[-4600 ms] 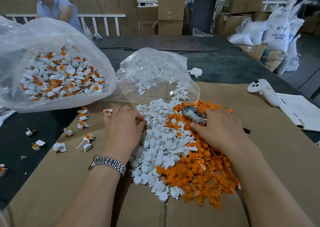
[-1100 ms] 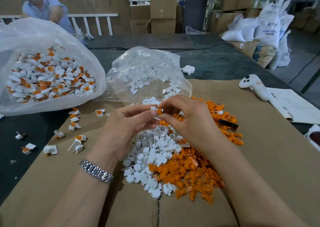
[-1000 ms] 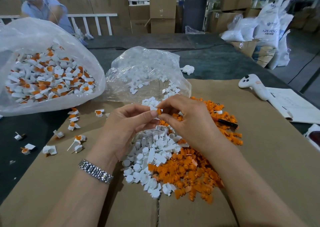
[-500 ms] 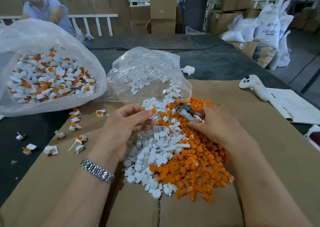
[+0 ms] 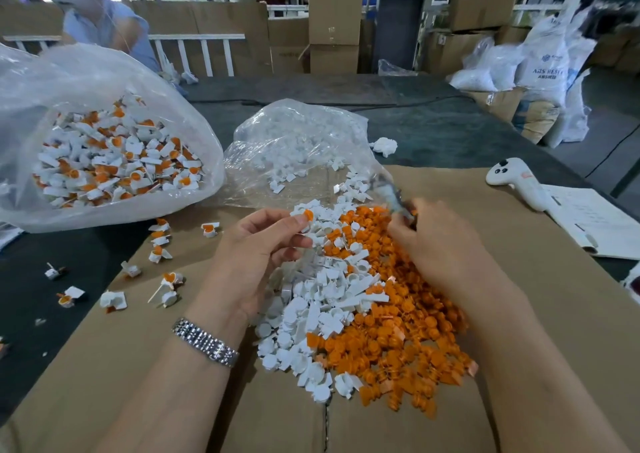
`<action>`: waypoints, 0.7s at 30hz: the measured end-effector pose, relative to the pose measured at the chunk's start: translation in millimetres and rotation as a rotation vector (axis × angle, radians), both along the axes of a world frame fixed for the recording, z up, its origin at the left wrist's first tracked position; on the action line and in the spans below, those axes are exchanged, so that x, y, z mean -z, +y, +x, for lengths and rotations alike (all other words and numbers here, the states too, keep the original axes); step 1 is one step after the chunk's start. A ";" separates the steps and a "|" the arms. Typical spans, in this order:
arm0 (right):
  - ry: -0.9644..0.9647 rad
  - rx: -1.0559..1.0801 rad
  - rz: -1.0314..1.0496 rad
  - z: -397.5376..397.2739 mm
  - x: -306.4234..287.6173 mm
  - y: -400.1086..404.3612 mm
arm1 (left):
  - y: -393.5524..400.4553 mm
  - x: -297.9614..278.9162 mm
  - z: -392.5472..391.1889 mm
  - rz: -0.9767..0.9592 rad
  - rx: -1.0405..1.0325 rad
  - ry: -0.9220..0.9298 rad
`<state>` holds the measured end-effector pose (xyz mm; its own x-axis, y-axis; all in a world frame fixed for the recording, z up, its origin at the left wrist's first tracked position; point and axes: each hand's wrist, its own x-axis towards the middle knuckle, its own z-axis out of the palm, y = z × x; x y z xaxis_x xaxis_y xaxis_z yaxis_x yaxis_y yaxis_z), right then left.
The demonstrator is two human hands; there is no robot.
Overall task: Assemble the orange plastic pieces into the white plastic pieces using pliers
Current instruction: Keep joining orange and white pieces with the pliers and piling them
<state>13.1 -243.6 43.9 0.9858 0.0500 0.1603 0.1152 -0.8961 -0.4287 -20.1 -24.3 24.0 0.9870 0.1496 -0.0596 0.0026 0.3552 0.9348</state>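
Note:
A heap of loose white pieces (image 5: 322,300) and orange pieces (image 5: 391,335) lies on the brown cardboard (image 5: 519,314) in front of me. My left hand (image 5: 256,255) pinches a white piece with an orange piece set in it (image 5: 306,216) between thumb and fingertips, raised above the heap. To its right, my right hand (image 5: 440,244) grips the pliers (image 5: 389,191), whose blurred metal jaws point up and to the left, apart from the held piece.
A big clear bag (image 5: 104,161) of joined white-and-orange pieces sits at the left, a smaller bag (image 5: 298,147) of white pieces behind the heap. Several joined pieces (image 5: 162,238) lie scattered left. A white controller (image 5: 519,182) and papers (image 5: 595,224) lie right. A person (image 5: 100,19) works at the far left.
My right hand has lifted the pliers off the heap and swung them up and back. My left hand still holds the white piece with the orange insert.

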 end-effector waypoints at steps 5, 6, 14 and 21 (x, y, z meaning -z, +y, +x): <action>0.192 -0.190 0.243 -12.0 -31.2 0.0 | 3.1 -0.3 0.7 -0.025 0.014 -0.036; 0.234 -0.242 0.234 -14.7 -35.0 2.1 | 3.9 0.2 0.6 -0.035 0.023 -0.047; 0.363 -0.457 0.123 -25.4 -43.2 24.2 | 3.6 -2.9 -1.2 -0.069 -0.004 -0.108; 0.372 -0.482 0.140 -30.4 -45.0 35.8 | 5.7 -1.7 -1.3 -0.027 -0.028 -0.097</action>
